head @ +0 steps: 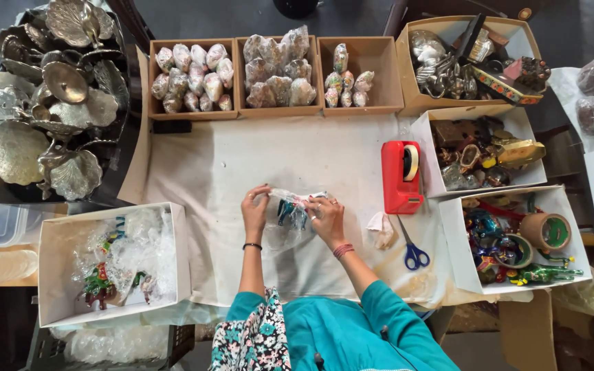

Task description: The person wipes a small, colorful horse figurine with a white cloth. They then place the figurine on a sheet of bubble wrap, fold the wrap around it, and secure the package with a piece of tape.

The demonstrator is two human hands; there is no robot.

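Observation:
Both hands work at the middle of a white cloth-covered table [242,158]. My left hand [255,211] and my right hand [325,217] both grip a small blue-green figurine in clear bubble wrap [289,211], pressed down on the cloth between them. A black bangle is on the left wrist, a red one on the right. Much of the figurine is hidden by the wrap and my fingers.
A red tape dispenser [400,176] and blue-handled scissors [414,252] lie to the right. Three cardboard boxes of wrapped items [276,69] line the far edge. A white box [53,275] with colourful figurines sits left. Metal leaf dishes [49,103] are piled far left. White boxes of ornaments and tape rolls [517,240] stand right.

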